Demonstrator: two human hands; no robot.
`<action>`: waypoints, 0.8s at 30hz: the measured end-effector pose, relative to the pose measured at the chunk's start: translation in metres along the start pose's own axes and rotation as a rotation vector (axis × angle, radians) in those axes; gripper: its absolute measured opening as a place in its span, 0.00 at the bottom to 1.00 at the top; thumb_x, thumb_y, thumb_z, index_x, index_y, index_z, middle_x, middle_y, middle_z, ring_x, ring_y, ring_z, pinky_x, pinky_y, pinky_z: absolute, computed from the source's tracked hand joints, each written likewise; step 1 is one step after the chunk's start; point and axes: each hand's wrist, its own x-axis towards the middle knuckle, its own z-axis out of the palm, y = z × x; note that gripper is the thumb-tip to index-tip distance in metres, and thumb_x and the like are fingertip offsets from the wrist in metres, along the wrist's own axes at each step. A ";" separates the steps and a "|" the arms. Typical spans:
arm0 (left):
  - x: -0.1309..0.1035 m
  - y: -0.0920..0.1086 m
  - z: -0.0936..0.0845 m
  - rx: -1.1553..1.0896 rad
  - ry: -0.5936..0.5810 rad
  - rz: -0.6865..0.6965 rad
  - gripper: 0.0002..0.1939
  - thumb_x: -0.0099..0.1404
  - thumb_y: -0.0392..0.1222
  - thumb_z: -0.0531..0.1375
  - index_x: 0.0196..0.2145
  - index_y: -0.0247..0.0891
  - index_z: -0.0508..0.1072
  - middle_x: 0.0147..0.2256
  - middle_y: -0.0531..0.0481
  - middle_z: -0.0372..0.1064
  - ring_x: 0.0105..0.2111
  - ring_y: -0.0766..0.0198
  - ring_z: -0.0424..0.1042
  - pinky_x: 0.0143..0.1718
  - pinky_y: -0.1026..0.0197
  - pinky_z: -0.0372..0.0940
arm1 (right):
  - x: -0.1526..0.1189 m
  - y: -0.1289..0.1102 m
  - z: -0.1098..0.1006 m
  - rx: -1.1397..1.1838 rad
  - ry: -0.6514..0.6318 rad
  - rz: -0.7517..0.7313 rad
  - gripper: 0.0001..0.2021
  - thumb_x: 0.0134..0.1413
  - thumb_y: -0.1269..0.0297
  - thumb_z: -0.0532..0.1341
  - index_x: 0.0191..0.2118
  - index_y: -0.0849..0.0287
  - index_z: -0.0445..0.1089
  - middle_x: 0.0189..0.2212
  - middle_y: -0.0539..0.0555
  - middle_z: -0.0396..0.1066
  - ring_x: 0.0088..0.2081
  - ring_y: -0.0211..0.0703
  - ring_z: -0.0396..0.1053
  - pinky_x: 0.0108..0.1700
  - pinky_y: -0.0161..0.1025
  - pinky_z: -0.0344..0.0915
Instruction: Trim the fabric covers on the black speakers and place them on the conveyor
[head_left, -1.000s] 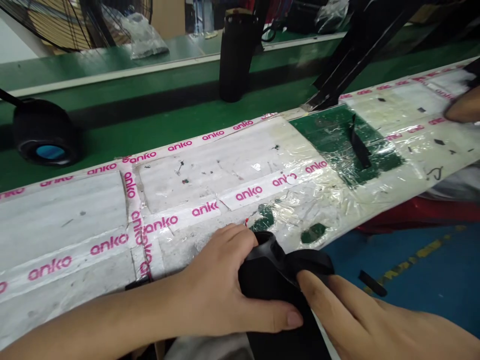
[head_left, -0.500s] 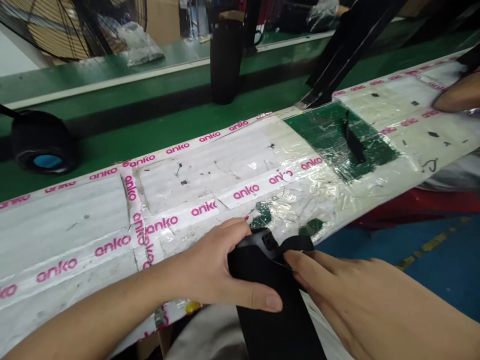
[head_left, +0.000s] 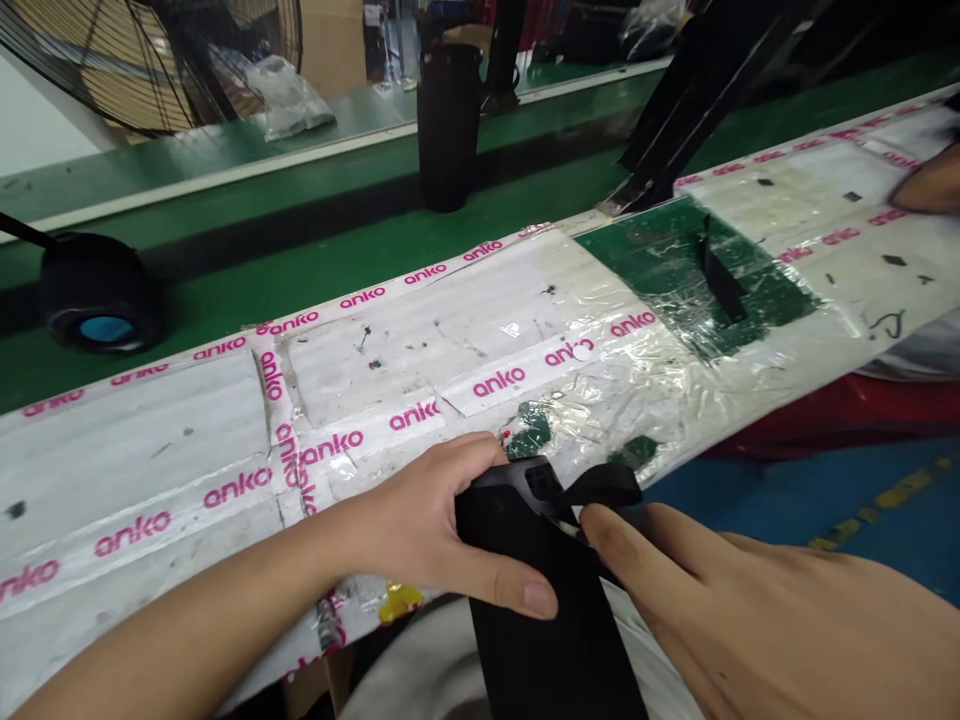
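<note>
1. While the left hand [head_left: 431, 525] curled around a long black piece [head_left: 555, 655] near its grey end [head_left: 506, 490], thumb across the front, the right hand [head_left: 712, 590] bent its fingers beside a looped black strap [head_left: 611, 485]; whether it pinched the strap could not be told.
2. The piece slanted at the near edge of the desk [head_left: 420, 350]; it seemed light, fairly stiff and not slippery, best gripped around its body; the strap looked soft.
3. Beyond the hands, the flat desk offered room; rightward, blue floor [head_left: 750, 500] showed past its edge.
</note>
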 end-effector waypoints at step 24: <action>0.011 -0.002 -0.015 0.034 -0.151 0.126 0.25 0.52 0.49 0.85 0.37 0.42 0.76 0.38 0.54 0.71 0.37 0.62 0.71 0.37 0.62 0.66 | 0.028 0.036 -0.015 0.047 -0.100 -0.294 0.26 0.46 0.86 0.55 0.46 0.49 0.64 0.25 0.44 0.69 0.17 0.46 0.69 0.23 0.47 0.50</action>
